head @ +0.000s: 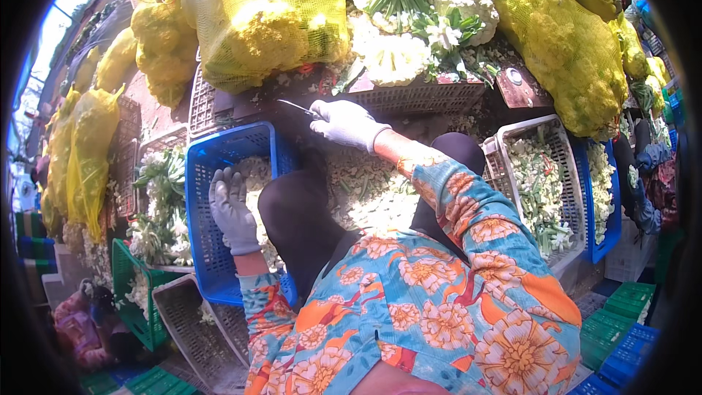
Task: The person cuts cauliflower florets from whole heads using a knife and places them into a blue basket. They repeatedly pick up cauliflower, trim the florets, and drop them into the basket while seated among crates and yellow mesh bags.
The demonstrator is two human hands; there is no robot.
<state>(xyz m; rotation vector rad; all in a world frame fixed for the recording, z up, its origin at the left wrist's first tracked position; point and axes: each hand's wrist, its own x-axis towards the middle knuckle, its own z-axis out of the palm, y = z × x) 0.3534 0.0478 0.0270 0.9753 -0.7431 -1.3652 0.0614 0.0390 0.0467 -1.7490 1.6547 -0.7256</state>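
Observation:
My right hand, in a pale knitted glove, is shut on the handle of a small knife, whose thin blade points left. My left hand, also gloved, is over the blue plastic crate at my left side. Its fingers are apart and nothing is in them. Cauliflower florets lie in that crate, partly hidden by the hand and my knee. Beyond my right hand, trimmed cauliflower heads rest on a surface at the top of the view.
Yellow mesh sacks of cauliflower stand ahead and to the sides. Cauliflower scraps cover the ground between my knees. A white crate of trimmings is at right; a green crate is at lower left. Other people sit at both edges.

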